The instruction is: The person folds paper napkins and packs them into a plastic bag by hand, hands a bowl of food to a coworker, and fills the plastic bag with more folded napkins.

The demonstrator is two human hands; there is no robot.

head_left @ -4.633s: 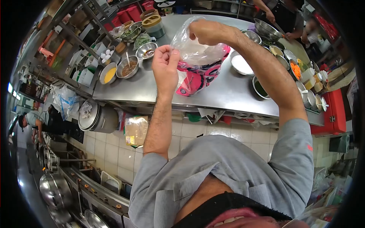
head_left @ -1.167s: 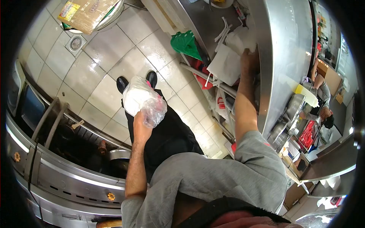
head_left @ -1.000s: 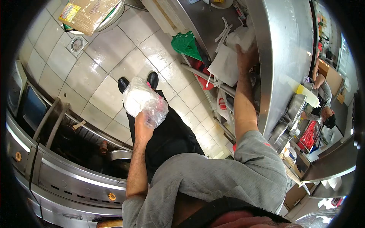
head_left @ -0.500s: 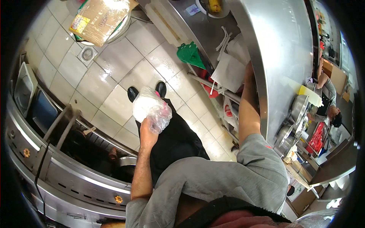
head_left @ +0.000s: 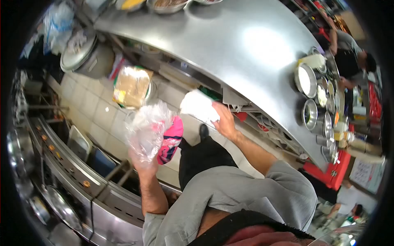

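Note:
My left hand (head_left: 142, 160) is closed around a crumpled clear plastic bag (head_left: 144, 128), which hides most of its fingers. Against the bag's right side hangs a bright pink and dark blue patterned piece (head_left: 171, 141), seemingly soft; its exact kind is unclear. In my right hand (head_left: 225, 119) is a folded white bundle (head_left: 198, 106) that looks like cloth or paper, blurred by motion. The two hands are apart, in front of my body above the tiled floor.
A steel counter (head_left: 242, 61) runs along the right, with metal bowls (head_left: 307, 80) and a shelf beneath. A wrapped cardboard box (head_left: 132, 88) stands ahead near a large lidded bin (head_left: 88, 55). Cooking equipment (head_left: 98, 192) lines the left. Another person (head_left: 349, 61) works across the counter.
My right hand has come out from under the counter and now holds the white bundle. My left hand has moved left and up with the plastic bag; more of the pink piece shows.

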